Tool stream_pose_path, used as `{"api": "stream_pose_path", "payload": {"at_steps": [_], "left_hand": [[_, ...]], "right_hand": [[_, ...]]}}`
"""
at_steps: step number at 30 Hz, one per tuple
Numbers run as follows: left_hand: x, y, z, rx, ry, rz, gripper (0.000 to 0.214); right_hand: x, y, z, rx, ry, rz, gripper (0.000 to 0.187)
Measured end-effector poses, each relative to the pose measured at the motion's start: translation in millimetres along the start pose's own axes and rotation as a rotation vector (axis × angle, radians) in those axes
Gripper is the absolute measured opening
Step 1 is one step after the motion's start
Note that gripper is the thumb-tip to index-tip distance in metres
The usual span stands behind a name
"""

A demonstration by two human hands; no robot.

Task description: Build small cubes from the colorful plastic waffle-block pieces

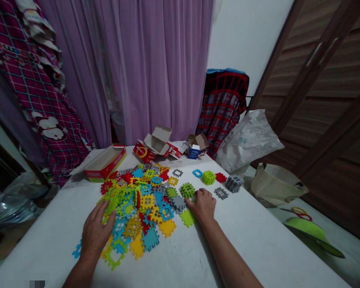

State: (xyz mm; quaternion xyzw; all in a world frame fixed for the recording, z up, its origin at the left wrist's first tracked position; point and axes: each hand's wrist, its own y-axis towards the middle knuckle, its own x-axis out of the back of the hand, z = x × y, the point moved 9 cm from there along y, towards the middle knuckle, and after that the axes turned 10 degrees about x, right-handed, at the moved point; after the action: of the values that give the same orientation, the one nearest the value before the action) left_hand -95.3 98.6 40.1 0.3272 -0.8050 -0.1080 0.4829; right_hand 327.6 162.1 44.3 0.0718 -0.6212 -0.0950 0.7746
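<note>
Colourful plastic interlocking tiles (pixel 147 202) with notched edges lie in a loose heap on the white table. At the heap's left edge, my left hand (pixel 96 232) has its thumb and fingers around a green tile (pixel 110 207) among other green ones. My right hand (pixel 204 206) rests palm down on the table, thumb and fingers apart, its tips beside a small stack of green tiles (pixel 187 189). Close to that thumb lie a plain green tile (pixel 187 218) and a grey tile (pixel 177 204).
Behind my right hand stand a rounder green stack (pixel 209 177) and a grey stack (pixel 234 183), with a red tile (pixel 221 177) and loose grey tile (pixel 221 193). Opened cardboard boxes (pixel 106 164) line the far edge. Bags (pixel 276 184) and scissors (pixel 301 213) are right of the table.
</note>
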Motion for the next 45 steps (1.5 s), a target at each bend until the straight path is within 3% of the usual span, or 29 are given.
{"api": "stream_pose_path", "payload": {"at_steps": [15, 22, 34, 41, 45], "left_hand": [[-2.5, 0, -1, 0.017, 0.002, 0.017, 0.058], [-2.5, 2, 0, 0.006, -0.03, 0.024, 0.058], [-3.9, 2, 3, 0.028, -0.018, 0.053, 0.057], [-4.7, 2, 5, 0.044, -0.011, 0.058, 0.055], [-6.0, 2, 4, 0.045, -0.006, 0.067, 0.059]], "right_hand": [[-4, 3, 1, -0.001, 0.026, -0.006, 0.046], [1, 14, -22, -0.053, 0.015, -0.055, 0.044], [-2, 35, -56, -0.115, -0.043, 0.019, 0.042], [7, 27, -56, -0.099, -0.049, 0.0, 0.044], [10, 18, -52, -0.022, -0.081, 0.03, 0.03]]}}
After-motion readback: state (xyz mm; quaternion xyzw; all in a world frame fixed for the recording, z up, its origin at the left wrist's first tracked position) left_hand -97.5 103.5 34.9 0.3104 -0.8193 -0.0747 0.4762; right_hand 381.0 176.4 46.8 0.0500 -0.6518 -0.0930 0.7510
